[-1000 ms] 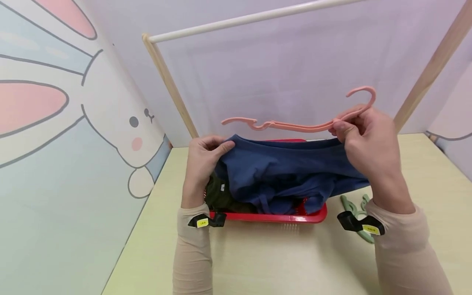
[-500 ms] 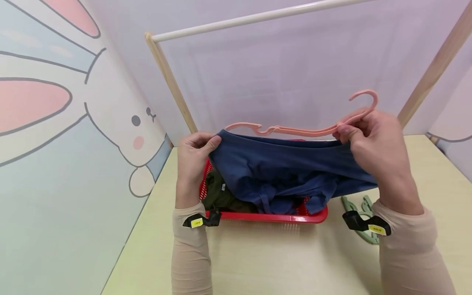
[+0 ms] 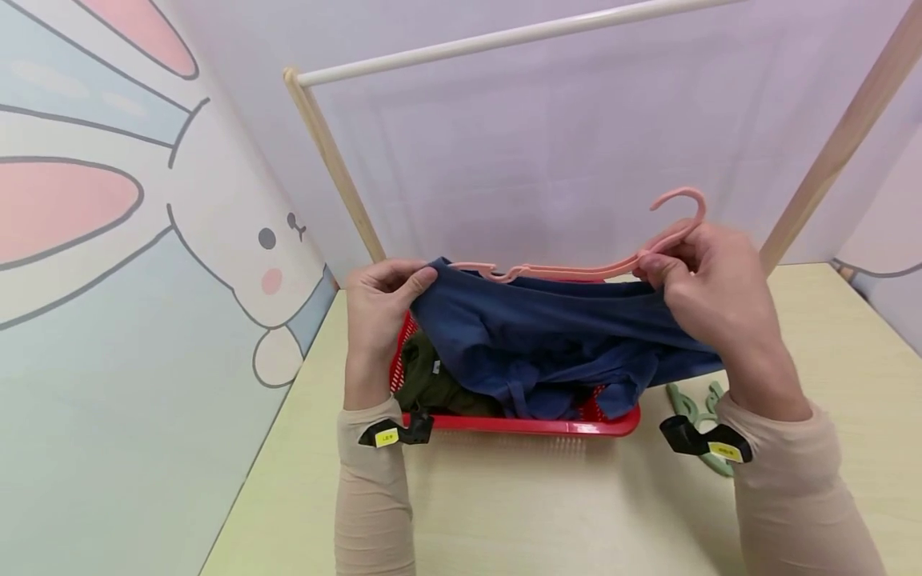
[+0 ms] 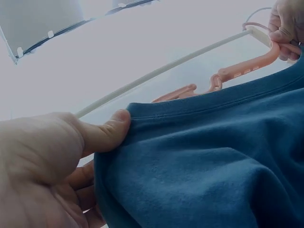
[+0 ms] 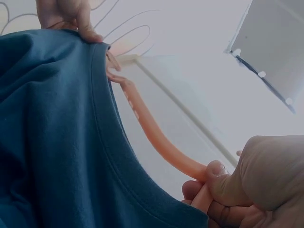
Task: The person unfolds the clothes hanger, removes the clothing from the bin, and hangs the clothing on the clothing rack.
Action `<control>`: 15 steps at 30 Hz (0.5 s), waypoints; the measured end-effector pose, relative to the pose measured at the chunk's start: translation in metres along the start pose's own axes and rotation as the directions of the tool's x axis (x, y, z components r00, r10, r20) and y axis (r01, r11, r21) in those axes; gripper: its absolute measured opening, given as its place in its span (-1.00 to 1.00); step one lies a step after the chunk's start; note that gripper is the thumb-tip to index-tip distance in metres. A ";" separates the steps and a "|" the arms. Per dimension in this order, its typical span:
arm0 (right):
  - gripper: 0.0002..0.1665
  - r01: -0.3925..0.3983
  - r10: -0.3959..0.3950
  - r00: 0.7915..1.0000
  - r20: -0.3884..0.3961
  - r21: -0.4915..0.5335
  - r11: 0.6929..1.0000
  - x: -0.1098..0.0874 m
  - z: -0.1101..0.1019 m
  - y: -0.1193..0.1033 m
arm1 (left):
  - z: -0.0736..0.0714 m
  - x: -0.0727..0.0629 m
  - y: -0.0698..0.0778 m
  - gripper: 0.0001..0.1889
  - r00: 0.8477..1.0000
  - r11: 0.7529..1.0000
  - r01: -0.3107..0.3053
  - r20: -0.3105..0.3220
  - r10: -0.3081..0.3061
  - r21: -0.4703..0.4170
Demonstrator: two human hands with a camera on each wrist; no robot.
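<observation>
A blue garment [image 3: 547, 320], apparently a shirt with a ribbed neckline, is stretched between my hands over the basket. My left hand [image 3: 382, 320] pinches its left corner between thumb and fingers. With the right hand [image 3: 720, 296] I grip a pink clothes hanger [image 3: 569, 273] near its hook; the garment's right end lies at those same fingers. The hanger's far arm dips behind the edge of the neckline, its tip close to my left hand. In the right wrist view the hanger [image 5: 156, 137] runs from my thumb up to the neckline opening.
Beneath the garment stands a red plastic basket [image 3: 519, 424] with a dark green garment [image 3: 439, 376] in it. A green hanger [image 3: 691, 408] lies on the table [image 3: 533, 512] at the right. Behind rises a rack with a white rail [image 3: 504, 40] and wooden posts [image 3: 334, 168].
My left hand has moved left, pulling the garment wider. The right hand shifted slightly right, then back left and down, bringing the hanger's far arm into the neckline.
</observation>
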State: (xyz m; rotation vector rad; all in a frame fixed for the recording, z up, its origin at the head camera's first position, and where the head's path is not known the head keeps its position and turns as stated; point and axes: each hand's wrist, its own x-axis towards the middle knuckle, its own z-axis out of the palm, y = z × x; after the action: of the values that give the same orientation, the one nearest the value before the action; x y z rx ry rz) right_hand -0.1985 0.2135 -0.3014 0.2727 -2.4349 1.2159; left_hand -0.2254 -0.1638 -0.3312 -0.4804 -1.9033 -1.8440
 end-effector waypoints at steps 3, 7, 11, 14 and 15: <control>-0.83 0.007 -0.007 1.000 -0.005 -0.010 1.000 0.000 0.002 -0.001 | 0.002 -0.001 0.000 -0.86 1.000 0.999 -0.009 0.023 0.008 0.054; -0.84 0.015 -0.015 1.000 -0.007 -0.013 1.000 -0.001 0.005 -0.004 | 0.009 -0.001 0.000 -0.87 0.997 0.996 -0.036 0.077 0.030 0.080; -0.83 0.036 -0.036 0.999 0.006 -0.012 0.999 -0.001 0.009 -0.007 | 0.020 -0.001 0.000 -0.87 0.988 0.993 -0.079 0.136 0.067 0.090; -0.82 0.041 -0.041 0.999 0.012 -0.006 0.999 -0.002 0.012 -0.008 | 0.027 -0.001 -0.001 -0.87 0.985 0.992 -0.091 0.153 0.077 0.088; -0.82 0.042 -0.042 0.999 0.010 -0.006 0.999 -0.002 0.013 -0.009 | 0.029 -0.001 -0.001 -0.87 0.984 0.992 -0.093 0.157 0.078 0.088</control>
State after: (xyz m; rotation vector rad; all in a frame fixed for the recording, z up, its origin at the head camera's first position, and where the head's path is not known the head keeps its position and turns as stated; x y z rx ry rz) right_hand -0.1968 0.1981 -0.3030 0.3274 -2.4279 1.1921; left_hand -0.2270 -0.1348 -0.3332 -0.6787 -2.0259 -1.6967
